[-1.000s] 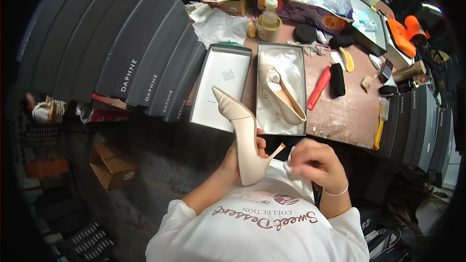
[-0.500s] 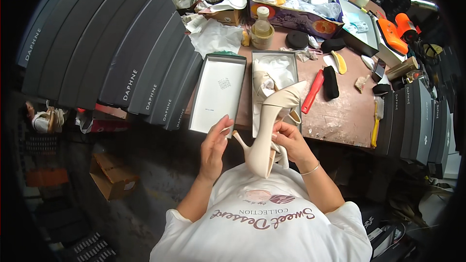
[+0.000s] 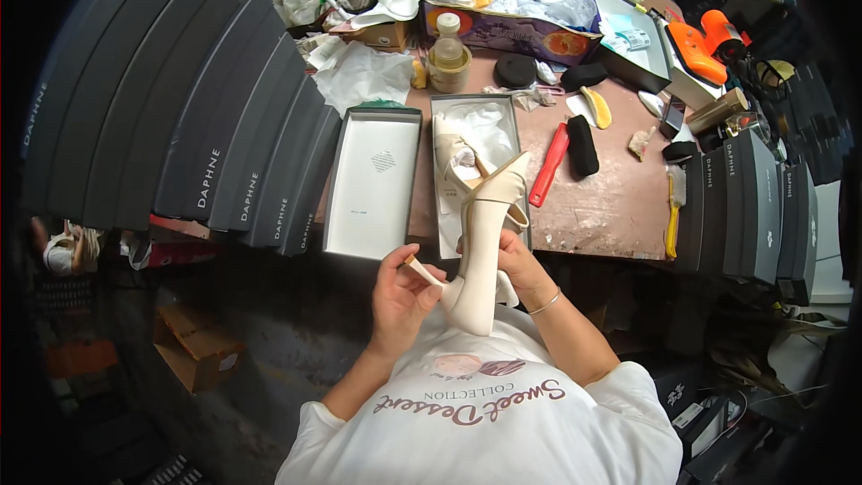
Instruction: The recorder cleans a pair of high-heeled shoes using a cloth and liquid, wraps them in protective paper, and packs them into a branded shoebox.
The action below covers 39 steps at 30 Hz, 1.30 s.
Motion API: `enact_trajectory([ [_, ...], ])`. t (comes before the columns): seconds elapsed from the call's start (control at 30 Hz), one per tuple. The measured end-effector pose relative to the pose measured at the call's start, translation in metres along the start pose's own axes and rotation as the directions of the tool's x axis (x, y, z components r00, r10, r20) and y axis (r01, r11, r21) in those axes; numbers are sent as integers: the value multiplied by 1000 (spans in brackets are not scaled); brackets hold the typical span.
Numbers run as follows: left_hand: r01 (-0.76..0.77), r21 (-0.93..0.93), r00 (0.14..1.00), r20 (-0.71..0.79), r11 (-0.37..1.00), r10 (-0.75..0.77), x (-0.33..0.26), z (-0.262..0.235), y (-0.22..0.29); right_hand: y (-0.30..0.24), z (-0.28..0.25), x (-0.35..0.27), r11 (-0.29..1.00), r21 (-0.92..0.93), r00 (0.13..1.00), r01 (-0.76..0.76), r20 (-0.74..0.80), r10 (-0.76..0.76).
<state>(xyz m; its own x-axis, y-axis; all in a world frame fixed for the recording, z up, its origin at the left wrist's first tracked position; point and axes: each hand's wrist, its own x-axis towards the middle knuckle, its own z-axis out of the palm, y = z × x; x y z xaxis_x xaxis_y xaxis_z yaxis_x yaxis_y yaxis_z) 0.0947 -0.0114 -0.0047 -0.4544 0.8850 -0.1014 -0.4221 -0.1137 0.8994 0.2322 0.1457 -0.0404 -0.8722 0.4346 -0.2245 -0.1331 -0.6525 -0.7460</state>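
Observation:
Between my hands is a cream high-heeled shoe, its slim heel pointing left toward the table's front edge. My right hand grips its right side, the fingertips partly hidden behind it. My left hand is at the heel, with thumb and fingers bent around it. Just beyond, a matching cream shoe lies with white tissue paper in a grey shoebox. The held shoe covers part of that box. An upturned box lid with a white inside lies to its left.
Grey shoeboxes stand in a long row at the left, with more shoeboxes at the right. On the table lie a red-handled tool, a black brush-like block and a yellow-handled brush. A bottle stands farther back.
My left hand has closed in on the heel from beside it. The shoe has turned, so its opening faces me less. The whole view has shifted somewhat.

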Motion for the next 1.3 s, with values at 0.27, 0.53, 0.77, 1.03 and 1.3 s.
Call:
enact_trajectory([
  [0.27,-52,75,998,-14,996,53,-3,12,6,6,2,3,991,135,999,-2,52,-5],
  [0.53,-93,133,996,27,987,91,3,19,17,22,3,9,970,233,994,-74,100,52],
  [0.77,-180,210,984,45,961,175,9,22,16,30,-4,17,957,270,991,-105,105,79],
  [1.03,-320,-4,945,-79,947,319,51,3,48,-1,16,13,987,-99,966,-130,213,148],
  [1.3,-336,159,896,-250,928,367,96,-50,40,-60,-9,-23,156,-988,941,-8,-60,-334],
])
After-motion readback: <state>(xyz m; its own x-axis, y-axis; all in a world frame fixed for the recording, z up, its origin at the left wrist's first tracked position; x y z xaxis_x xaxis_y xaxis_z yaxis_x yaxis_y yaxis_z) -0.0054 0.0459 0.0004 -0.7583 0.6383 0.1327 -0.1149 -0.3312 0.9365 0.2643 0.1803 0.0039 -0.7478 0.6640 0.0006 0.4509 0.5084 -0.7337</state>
